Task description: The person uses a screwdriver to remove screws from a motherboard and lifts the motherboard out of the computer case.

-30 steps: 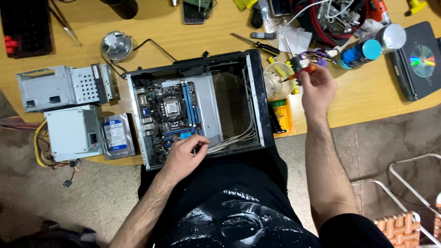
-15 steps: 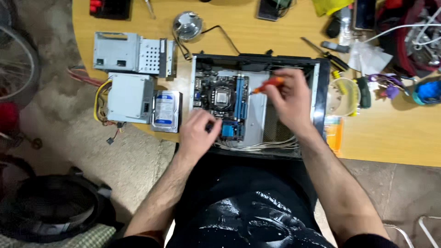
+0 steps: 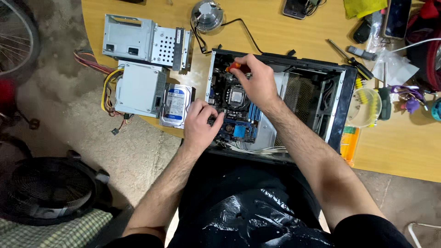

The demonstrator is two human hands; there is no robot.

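Observation:
An open black computer case (image 3: pixel 342 98) lies on the wooden table, with a motherboard (image 3: pixel 236 115) inside. My right hand (image 3: pixel 255 82) grips a red-handled screwdriver (image 3: pixel 236 67) over the board's far left corner. My left hand (image 3: pixel 200 124) rests on the case's near left edge, with its fingers curled against the board. Whether these fingers hold anything is hidden.
Left of the case lie a hard drive (image 3: pixel 177 105), a grey power supply (image 3: pixel 138 89) with cables and a metal drive cage (image 3: pixel 144 41). A round cooler fan (image 3: pixel 206 14) sits behind. Tools, phones and a clear tub (image 3: pixel 365 108) crowd the right. A floor fan (image 3: pixel 46 190) stands below left.
My right hand has come from the tool pile at the right into the case, carrying the screwdriver to the board's far left corner. My left hand has moved to the case's left edge.

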